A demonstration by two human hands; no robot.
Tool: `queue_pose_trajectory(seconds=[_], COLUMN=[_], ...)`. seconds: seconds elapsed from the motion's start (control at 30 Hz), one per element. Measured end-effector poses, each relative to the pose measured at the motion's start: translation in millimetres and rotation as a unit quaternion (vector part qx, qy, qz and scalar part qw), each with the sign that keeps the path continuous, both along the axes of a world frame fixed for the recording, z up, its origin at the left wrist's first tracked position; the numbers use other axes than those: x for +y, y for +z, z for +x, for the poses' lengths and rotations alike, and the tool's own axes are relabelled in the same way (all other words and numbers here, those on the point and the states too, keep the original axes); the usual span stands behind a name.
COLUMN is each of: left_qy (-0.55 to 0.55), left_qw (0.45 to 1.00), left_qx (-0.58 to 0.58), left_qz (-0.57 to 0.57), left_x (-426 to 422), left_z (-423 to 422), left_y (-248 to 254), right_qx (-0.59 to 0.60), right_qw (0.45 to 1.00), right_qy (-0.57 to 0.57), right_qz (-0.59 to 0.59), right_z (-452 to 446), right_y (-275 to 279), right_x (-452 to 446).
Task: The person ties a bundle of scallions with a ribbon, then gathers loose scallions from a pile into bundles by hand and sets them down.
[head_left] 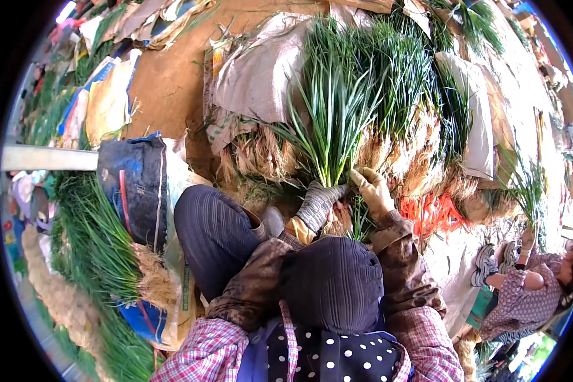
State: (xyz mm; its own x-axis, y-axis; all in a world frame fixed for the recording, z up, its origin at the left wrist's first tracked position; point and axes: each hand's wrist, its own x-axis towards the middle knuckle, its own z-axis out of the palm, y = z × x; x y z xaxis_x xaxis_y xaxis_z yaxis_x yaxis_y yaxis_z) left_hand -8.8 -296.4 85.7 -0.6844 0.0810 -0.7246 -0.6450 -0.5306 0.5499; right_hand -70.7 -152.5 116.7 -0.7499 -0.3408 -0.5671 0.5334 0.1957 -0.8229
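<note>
My left hand (315, 207), covered in grey wrapping with a yellowish glove cuff below, is closed around the pale stems of a bunch of green plants (331, 114). The long narrow leaves fan upward away from me. My right hand (374, 192), in a yellowish glove, is just right of those stems. Its fingers are slightly bent and apart, with the tips close to the stem base; I see nothing held in them. Below my left hand some rooted plants (339, 219) hang or lie between my knees; how they are supported is hidden.
A large pile of rooted plants (401, 83) lies ahead, partly under a pale woven sack (267, 70). Orange-red strips (434, 213) lie right of my right hand. At left, more plants (108, 242) lie by a dark blue padded cover (132, 184). Another person (522, 286) sits at right, holding plants.
</note>
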Motion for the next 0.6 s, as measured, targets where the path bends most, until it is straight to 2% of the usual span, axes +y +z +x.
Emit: queue_pose_trajectory(seconds=[0.07,0.1,0.13,0.2,0.3,0.4,0.43,0.53,0.57,0.6], left_qy=[0.009,0.012,0.055,0.065,0.025,-0.039,-0.041,0.008,0.012,0.000], left_qw=[0.996,0.991,0.984,0.979,0.990,0.997,0.996,0.998,0.998,0.998], left_qx=[0.085,0.128,0.143,0.115,0.096,0.065,0.057,0.036,0.028,0.022], left_qz=[0.016,0.024,0.093,0.155,0.096,-0.022,-0.052,-0.043,-0.053,-0.054], left_x=[-1,0,2,2,-7,-1,-1,4,4,4], left_z=[5,7,6,6,7,5,8,7,5,4], left_y=[-13,-13,-5,14,22,3,3,5,19,24], right_qx=[-0.141,-0.183,-0.226,-0.210,-0.148,-0.150,-0.139,-0.003,0.090,0.099], right_qw=[0.979,0.970,0.958,0.929,0.953,0.944,0.955,0.984,0.978,0.964], right_qy=[-0.056,-0.055,-0.054,-0.026,-0.138,-0.226,-0.243,-0.167,-0.123,-0.063], right_qz=[-0.134,-0.152,-0.170,-0.303,-0.227,-0.186,-0.097,0.064,0.143,0.239], right_z=[-5,-8,-10,-10,-7,-9,-10,-7,-2,8], right_y=[-4,-9,-17,-31,-39,-45,-37,-59,-96,-51], right_x=[-1,-1,0,4,-2,2,1,3,11,-4])
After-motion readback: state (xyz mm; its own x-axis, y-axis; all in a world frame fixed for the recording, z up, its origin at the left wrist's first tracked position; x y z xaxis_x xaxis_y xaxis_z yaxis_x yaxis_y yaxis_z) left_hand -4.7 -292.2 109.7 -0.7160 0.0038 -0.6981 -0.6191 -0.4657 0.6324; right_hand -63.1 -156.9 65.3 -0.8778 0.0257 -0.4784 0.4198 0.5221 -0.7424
